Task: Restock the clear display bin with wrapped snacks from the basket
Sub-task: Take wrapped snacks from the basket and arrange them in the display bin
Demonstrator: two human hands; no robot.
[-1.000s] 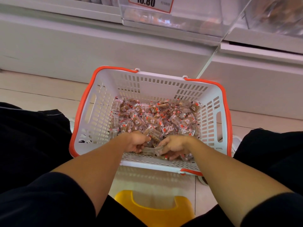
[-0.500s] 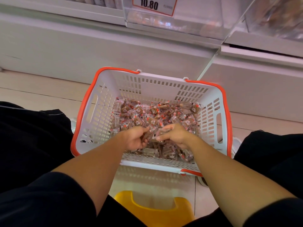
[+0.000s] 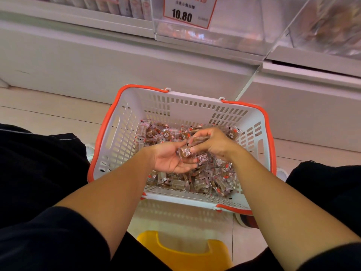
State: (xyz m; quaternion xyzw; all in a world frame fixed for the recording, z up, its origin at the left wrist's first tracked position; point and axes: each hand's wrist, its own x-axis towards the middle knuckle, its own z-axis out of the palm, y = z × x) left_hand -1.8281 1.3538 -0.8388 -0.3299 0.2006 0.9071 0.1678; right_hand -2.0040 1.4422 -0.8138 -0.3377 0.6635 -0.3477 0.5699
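Note:
A white slatted basket [image 3: 125, 133] with an orange rim stands on the floor between my knees, its bottom covered with several clear-wrapped brown snacks [image 3: 197, 184]. Over it my left hand [image 3: 170, 157] lies palm up, fingers relaxed, with a wrapped snack [image 3: 185, 152] resting at its fingertips. My right hand [image 3: 213, 143] curls its fingers round a few more snacks and touches that one. The clear display bin [image 3: 234, 34] hangs above at the shelf front, bearing a 10.80 price tag [image 3: 187, 12].
White shelf bases [image 3: 97, 61] run behind the basket. A second clear bin [image 3: 332, 26] sits at the upper right. A yellow stool [image 3: 185, 251] is under me. My dark-trousered legs flank the basket on the tiled floor [image 3: 48, 118].
Both hands rose out of the snack pile at the basket's near edge. My left hand turned palm up and opened, and my right hand brought snacks to it.

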